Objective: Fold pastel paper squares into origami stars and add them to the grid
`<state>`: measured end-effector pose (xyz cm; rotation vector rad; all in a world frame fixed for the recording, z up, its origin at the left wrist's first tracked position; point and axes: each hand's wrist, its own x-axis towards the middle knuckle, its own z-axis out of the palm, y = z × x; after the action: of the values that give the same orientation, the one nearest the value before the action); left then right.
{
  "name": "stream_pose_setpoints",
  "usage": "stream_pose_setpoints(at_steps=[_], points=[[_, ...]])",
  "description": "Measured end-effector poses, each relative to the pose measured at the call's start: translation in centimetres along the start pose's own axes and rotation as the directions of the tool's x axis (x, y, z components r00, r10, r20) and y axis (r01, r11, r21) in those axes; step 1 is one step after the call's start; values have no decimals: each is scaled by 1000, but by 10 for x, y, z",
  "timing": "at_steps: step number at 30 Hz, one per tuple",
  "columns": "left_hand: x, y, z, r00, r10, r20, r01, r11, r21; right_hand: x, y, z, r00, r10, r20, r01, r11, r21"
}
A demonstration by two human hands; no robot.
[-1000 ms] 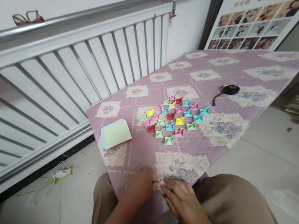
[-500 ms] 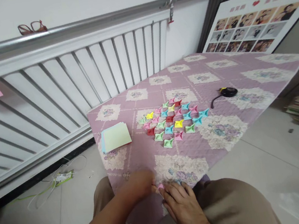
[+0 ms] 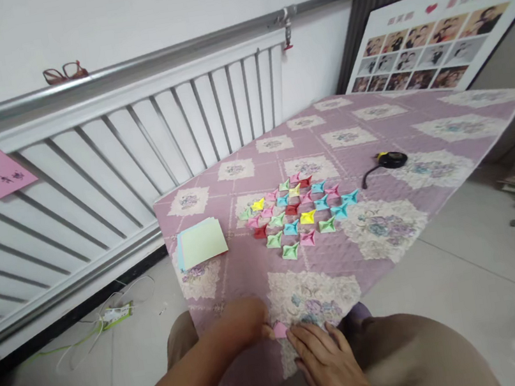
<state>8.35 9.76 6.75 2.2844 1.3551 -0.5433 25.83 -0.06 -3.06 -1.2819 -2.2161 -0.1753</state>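
A small folded piece of pink paper [image 3: 280, 329] lies on the near part of the table between my hands. My left hand [image 3: 250, 320] is at its left edge, fingers closed and partly hidden behind the wrist. My right hand [image 3: 328, 356] rests flat at the paper's right edge, its fingers stretched out and the index fingertip touching the paper; the thumb is mostly hidden. Beyond them stand rows of small folded paper shapes [image 3: 292, 210] in green, pink, blue, yellow and red. To the left sits a stack of square paper sheets [image 3: 203, 243], pale green on top.
A quilted purple floral cloth [image 3: 248, 259] covers the table. A black tape measure [image 3: 392, 160] with a strap lies at the right. A white radiator [image 3: 169, 119] runs along the wall, with glasses [image 3: 65, 72] on the pipe above. A photo board [image 3: 437, 37] leans behind.
My left hand, blurred earlier, is now steadier. My right hand has shifted slightly right and down, and more of the pink paper shows. The camera's view has tilted a little.
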Motion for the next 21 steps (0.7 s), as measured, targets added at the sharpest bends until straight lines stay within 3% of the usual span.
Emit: stream_pose_setpoints(at_steps=[7, 12, 15, 21], points=[[0, -3, 12, 999, -27, -39, 26, 999, -28, -9, 5, 10, 995, 18, 103, -8, 995, -101], [-5, -8, 27, 995, -44, -88, 39, 997, -65, -12, 7, 12, 996, 26, 86, -20, 997, -75], [-7, -14, 43, 980, -68, -188, 44, 990, -132, -9, 7, 9, 995, 62, 83, -60, 998, -26], [-14, -18, 66, 926, -79, -370, -82, 913, -399, 3, 6, 0, 996, 79, 42, -82, 993, 88]])
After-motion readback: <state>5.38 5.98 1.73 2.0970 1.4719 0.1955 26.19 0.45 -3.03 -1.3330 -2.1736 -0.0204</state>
